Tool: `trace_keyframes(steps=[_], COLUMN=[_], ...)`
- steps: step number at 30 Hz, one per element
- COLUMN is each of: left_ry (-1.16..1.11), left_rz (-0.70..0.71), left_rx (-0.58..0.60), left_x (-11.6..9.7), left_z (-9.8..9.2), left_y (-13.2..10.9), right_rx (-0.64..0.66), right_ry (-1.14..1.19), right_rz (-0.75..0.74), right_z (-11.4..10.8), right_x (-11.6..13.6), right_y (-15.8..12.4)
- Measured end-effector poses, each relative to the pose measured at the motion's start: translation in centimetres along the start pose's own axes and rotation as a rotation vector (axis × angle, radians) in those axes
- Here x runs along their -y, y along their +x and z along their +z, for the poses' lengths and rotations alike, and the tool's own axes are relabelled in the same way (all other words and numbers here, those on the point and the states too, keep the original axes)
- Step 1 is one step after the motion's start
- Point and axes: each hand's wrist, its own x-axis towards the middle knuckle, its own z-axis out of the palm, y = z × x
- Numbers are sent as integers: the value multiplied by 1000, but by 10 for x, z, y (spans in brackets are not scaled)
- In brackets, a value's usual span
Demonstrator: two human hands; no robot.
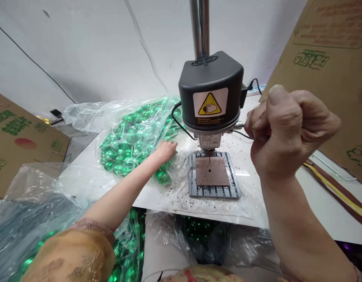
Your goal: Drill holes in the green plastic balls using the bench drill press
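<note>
A small bench drill press (212,84) with a black motor housing and a warning sticker stands before me. My right hand (286,129) is closed in a fist around its lever (239,125) on the right side. Under the chuck (209,152), a brown square plate (212,176) with a dark hole lies on the slotted grey base (214,192). To the left, my left hand (167,150) is at the edge of a clear plastic bag of shiny green balls (131,143). Its fingers are curled, and what they hold is hidden.
Dark shavings litter the white table (89,160) around the base. Cardboard boxes stand at the left (28,141) and right (324,78). Brown and yellow strips (336,188) lie at the right. More green balls (126,246) in plastic sit below the table edge.
</note>
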Motion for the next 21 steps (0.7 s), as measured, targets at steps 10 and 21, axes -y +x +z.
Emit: trace_keyframes(steps=[10, 21], left_ry=[-569, -1209], left_rz=[-34, -18], left_rx=[-161, -160], left_x=[-25, -87], left_z=[-9, 34], left_y=[-33, -56], right_rx=[44, 57], right_ry=[22, -34], right_rz=[-18, 6], right_z=[-1, -2], right_x=[1, 4], right_y=[-2, -6])
